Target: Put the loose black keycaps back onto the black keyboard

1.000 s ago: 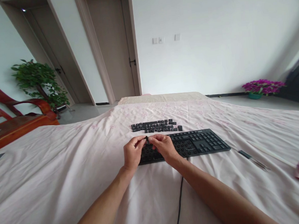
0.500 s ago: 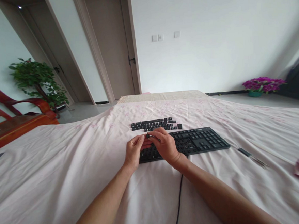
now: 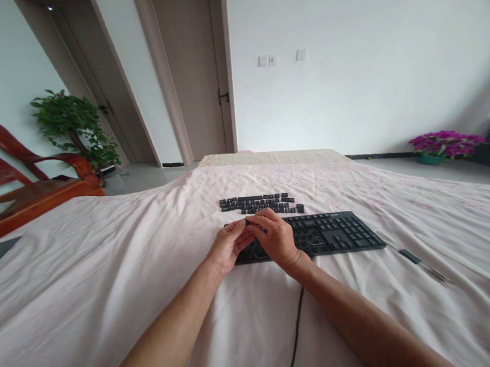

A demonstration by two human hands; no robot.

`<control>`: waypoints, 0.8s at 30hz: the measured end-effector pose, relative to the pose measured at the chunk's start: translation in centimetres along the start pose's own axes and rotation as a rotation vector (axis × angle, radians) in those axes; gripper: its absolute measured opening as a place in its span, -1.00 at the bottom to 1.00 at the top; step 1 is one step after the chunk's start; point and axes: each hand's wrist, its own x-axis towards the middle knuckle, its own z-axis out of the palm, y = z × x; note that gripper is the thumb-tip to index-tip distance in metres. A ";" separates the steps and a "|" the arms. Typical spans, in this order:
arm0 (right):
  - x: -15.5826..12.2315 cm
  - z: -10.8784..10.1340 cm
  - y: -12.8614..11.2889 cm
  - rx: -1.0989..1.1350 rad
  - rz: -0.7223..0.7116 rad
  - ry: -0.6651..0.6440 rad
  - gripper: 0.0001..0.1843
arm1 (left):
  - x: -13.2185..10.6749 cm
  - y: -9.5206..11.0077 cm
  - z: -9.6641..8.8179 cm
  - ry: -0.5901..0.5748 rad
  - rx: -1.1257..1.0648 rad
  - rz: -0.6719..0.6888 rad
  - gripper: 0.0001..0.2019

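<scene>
Together, your left hand (image 3: 228, 246) and right hand (image 3: 277, 238) pinch one small black key (image 3: 246, 223) low over the left end of the keyboard (image 3: 336, 233); loose keys (image 3: 259, 204) lie in rows just behind, within easy reach.

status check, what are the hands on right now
Left hand and right hand together over keyboard left end, fingertips pinching a small black piece. Loose keycaps in rows beyond it. Nothing blocking the hands.
</scene>
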 end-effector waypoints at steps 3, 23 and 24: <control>0.2 -0.1 0.0 -0.013 0.045 -0.030 -0.77 | 0.3 0.9 -0.8 -0.001 0.155 -0.018 -0.61; -0.4 3.1 1.1 -0.148 0.042 -0.320 -0.87 | 3.6 -0.5 -8.4 0.293 1.037 0.366 -0.74; -0.3 3.0 1.1 -0.155 0.049 -0.305 -0.86 | 3.6 -0.6 -8.5 0.289 1.041 0.360 -0.74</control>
